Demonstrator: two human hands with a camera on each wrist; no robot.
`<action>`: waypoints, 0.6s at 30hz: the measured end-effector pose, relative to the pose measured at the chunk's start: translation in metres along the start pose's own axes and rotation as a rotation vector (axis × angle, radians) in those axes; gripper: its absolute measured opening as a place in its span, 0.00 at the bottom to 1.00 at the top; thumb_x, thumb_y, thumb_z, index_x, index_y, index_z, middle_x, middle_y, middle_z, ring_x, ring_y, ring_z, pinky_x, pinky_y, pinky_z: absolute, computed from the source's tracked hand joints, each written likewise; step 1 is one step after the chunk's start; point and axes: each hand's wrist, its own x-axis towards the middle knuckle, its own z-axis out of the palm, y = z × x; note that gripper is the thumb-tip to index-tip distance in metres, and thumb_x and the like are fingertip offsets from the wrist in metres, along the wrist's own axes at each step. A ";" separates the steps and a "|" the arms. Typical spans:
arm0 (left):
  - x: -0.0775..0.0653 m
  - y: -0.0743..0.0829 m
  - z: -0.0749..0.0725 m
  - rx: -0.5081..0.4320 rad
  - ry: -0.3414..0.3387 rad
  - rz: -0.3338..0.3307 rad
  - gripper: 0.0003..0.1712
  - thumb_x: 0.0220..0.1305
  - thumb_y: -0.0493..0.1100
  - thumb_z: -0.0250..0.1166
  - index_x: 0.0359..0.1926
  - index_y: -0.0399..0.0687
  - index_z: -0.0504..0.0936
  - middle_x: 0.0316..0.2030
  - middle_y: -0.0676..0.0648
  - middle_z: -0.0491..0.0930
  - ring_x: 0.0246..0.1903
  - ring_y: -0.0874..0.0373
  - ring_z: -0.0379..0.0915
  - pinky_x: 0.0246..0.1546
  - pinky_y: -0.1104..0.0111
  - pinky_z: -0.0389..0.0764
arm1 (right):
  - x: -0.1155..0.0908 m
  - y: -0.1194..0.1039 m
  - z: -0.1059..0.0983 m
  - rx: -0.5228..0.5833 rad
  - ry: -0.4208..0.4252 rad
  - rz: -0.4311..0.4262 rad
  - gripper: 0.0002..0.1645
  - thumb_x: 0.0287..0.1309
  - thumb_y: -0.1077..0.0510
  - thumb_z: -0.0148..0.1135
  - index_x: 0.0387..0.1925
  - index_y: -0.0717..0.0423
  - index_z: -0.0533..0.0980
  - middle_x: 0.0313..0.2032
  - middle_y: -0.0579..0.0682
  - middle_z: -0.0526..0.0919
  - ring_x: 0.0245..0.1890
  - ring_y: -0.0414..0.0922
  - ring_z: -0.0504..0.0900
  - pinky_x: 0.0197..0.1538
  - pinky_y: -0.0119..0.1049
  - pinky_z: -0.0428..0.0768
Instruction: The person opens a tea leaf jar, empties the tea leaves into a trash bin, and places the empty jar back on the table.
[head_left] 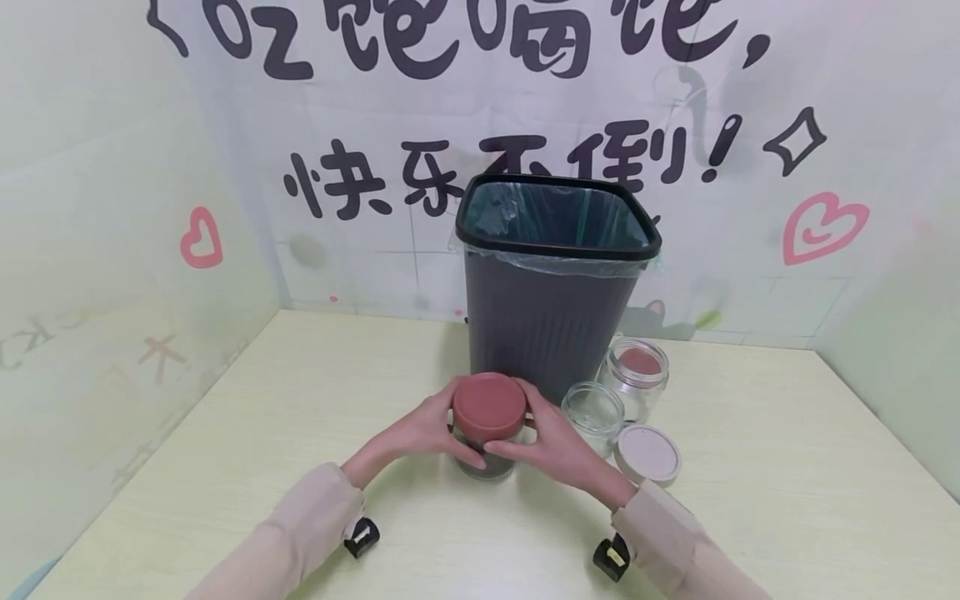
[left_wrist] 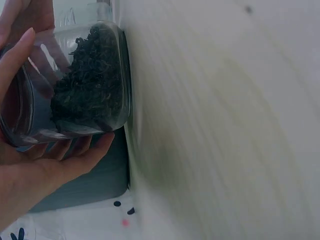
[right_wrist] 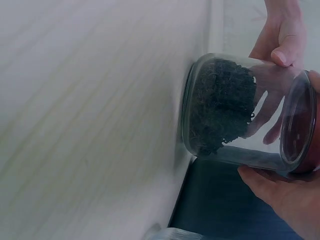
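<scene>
A glass jar with a red lid stands on the table, in front of the bin. Dark, curled dried leaves, like loose tea, fill part of it; the right wrist view also shows these leaves through the glass. My left hand grips the jar from the left, around the lid and upper glass. From the other side my right hand holds it likewise, with the two thumbs in front close together. Some fingers are hidden behind the jar in the head view.
Directly behind the jar rises a dark grey bin lined with a clear bag. To the right stand a lidless glass jar and another glass jar with something red inside its mouth. A pale pinkish lid lies before them.
</scene>
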 end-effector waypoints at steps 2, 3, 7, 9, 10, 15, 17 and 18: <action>0.001 0.002 0.004 0.009 -0.007 0.008 0.55 0.36 0.36 0.78 0.64 0.34 0.56 0.59 0.37 0.68 0.59 0.43 0.65 0.60 0.52 0.67 | -0.002 0.000 -0.001 -0.012 0.011 0.007 0.49 0.49 0.52 0.71 0.66 0.62 0.56 0.58 0.56 0.71 0.57 0.50 0.73 0.57 0.46 0.75; 0.002 0.002 0.006 0.010 -0.010 0.009 0.55 0.37 0.36 0.78 0.64 0.34 0.56 0.59 0.37 0.68 0.59 0.43 0.65 0.60 0.52 0.67 | -0.003 0.000 -0.002 -0.022 0.022 0.014 0.49 0.48 0.52 0.71 0.66 0.63 0.56 0.58 0.56 0.72 0.57 0.50 0.74 0.57 0.46 0.75; 0.005 0.006 0.013 -0.004 -0.017 0.005 0.55 0.36 0.36 0.78 0.64 0.35 0.56 0.58 0.38 0.68 0.59 0.45 0.65 0.60 0.54 0.67 | -0.007 -0.002 -0.002 -0.092 0.087 0.051 0.54 0.43 0.52 0.74 0.66 0.66 0.55 0.57 0.58 0.72 0.56 0.52 0.74 0.57 0.50 0.73; 0.006 0.007 0.017 -0.019 -0.017 -0.002 0.55 0.36 0.36 0.79 0.64 0.36 0.57 0.58 0.39 0.69 0.59 0.46 0.65 0.61 0.54 0.66 | -0.009 -0.004 -0.001 -0.135 0.123 0.053 0.56 0.40 0.51 0.76 0.66 0.67 0.55 0.55 0.59 0.72 0.54 0.52 0.75 0.56 0.50 0.74; 0.007 0.008 0.019 -0.020 -0.015 -0.002 0.54 0.36 0.36 0.79 0.64 0.37 0.57 0.58 0.39 0.69 0.59 0.46 0.65 0.61 0.54 0.67 | -0.010 -0.005 0.000 -0.159 0.142 0.053 0.58 0.39 0.51 0.76 0.66 0.67 0.55 0.55 0.59 0.72 0.53 0.53 0.75 0.55 0.50 0.74; 0.008 0.010 0.027 -0.005 -0.007 -0.009 0.53 0.38 0.39 0.79 0.65 0.39 0.59 0.57 0.41 0.70 0.58 0.47 0.66 0.58 0.57 0.70 | -0.013 -0.009 0.006 -0.254 0.226 0.027 0.59 0.35 0.46 0.77 0.64 0.68 0.57 0.53 0.60 0.71 0.46 0.50 0.76 0.47 0.46 0.78; 0.008 0.011 0.030 0.015 0.005 -0.017 0.53 0.37 0.40 0.79 0.64 0.39 0.60 0.56 0.42 0.71 0.56 0.49 0.68 0.56 0.59 0.72 | -0.013 -0.010 0.008 -0.274 0.253 0.010 0.58 0.35 0.45 0.76 0.63 0.69 0.59 0.52 0.60 0.71 0.44 0.50 0.77 0.44 0.45 0.79; 0.008 0.012 0.032 0.024 0.012 -0.024 0.52 0.37 0.41 0.79 0.63 0.39 0.60 0.55 0.42 0.71 0.55 0.49 0.69 0.55 0.60 0.73 | -0.013 -0.010 0.009 -0.283 0.264 -0.002 0.57 0.35 0.45 0.76 0.62 0.69 0.59 0.51 0.60 0.71 0.44 0.50 0.77 0.43 0.45 0.79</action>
